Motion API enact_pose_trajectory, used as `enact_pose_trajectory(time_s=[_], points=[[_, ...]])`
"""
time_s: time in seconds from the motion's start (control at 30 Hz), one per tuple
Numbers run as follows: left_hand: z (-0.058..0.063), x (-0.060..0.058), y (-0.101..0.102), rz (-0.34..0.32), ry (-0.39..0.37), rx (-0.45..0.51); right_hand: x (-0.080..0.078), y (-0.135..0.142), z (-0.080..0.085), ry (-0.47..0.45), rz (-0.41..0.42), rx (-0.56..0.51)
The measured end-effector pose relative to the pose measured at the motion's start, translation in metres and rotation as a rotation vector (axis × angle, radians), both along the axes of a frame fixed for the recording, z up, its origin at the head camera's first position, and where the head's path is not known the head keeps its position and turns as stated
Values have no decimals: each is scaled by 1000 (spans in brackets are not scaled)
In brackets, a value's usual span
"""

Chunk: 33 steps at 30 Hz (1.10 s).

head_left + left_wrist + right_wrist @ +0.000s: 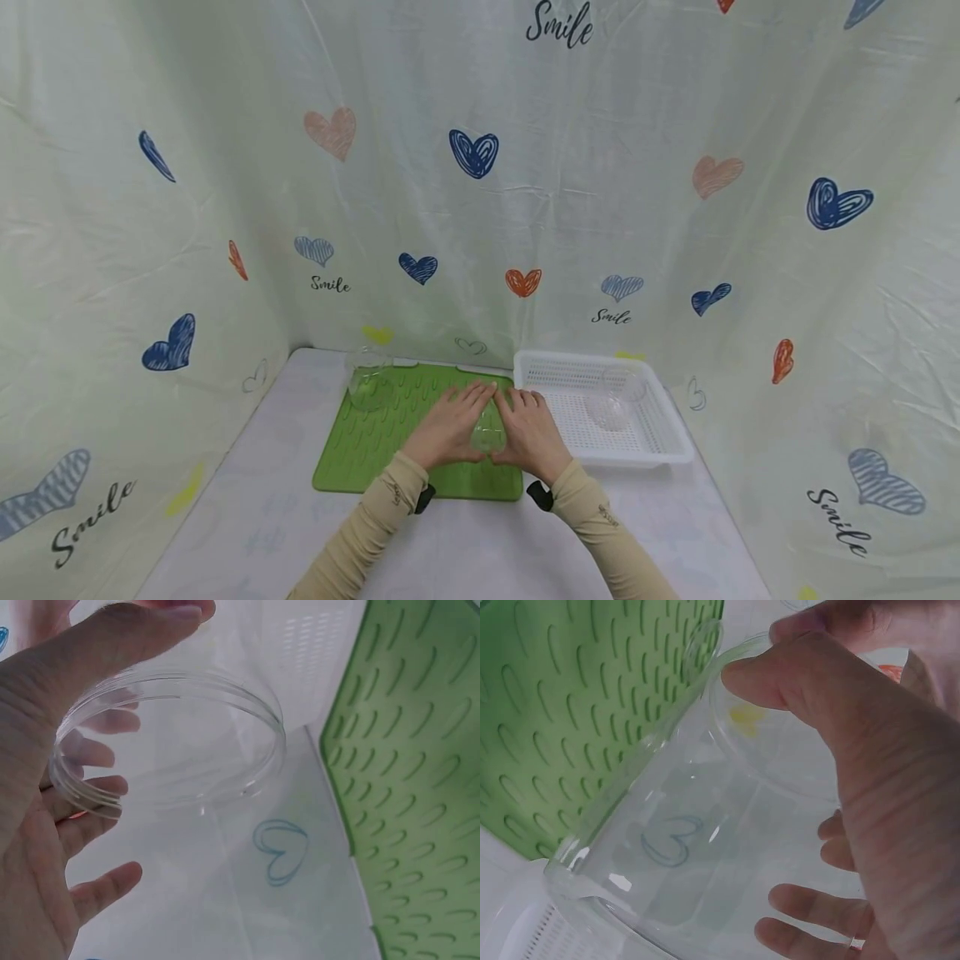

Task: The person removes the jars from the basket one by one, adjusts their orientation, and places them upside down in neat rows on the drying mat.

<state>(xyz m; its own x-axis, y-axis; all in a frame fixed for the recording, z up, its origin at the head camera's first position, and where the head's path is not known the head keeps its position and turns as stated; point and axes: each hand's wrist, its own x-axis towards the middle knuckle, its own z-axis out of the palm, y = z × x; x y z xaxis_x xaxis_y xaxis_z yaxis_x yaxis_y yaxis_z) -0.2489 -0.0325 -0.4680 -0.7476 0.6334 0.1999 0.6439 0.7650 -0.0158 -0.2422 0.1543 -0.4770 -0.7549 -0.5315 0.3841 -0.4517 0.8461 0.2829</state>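
Left hand [450,427] and right hand [534,429] clamp 1 clear round glassy vessel [488,437]; seemingly midway, another transparent vessel [371,392] on the green ridged mat [352,460].

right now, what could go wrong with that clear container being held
The smooth-looking clear container might slip from the left grip and right grip. Set down on the bumpy green mat, it could wobble. A leftward swing might knock the clear vessel at the mat's far left corner.
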Motion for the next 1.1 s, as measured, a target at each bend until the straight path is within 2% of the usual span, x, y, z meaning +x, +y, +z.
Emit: enact_pose_trajectory(time_s=[0.23, 0.43, 0.77, 0.97, 1.1], points=[[-1, 0, 1, 12, 17, 10, 1, -3, 0, 0, 4, 2], [-3, -1, 1, 18, -7, 42, 1, -4, -1, 5, 25, -18], [-3, -6, -2, -29, 9, 115, 1, 0, 2, 57, 51, -43], [-3, -7, -6, -51, -59, 201, 3, 5, 9, -5, 90, -122], [-3, -5, -11, -53, -121, 271, 6, 11, 12, -94, 120, -281]])
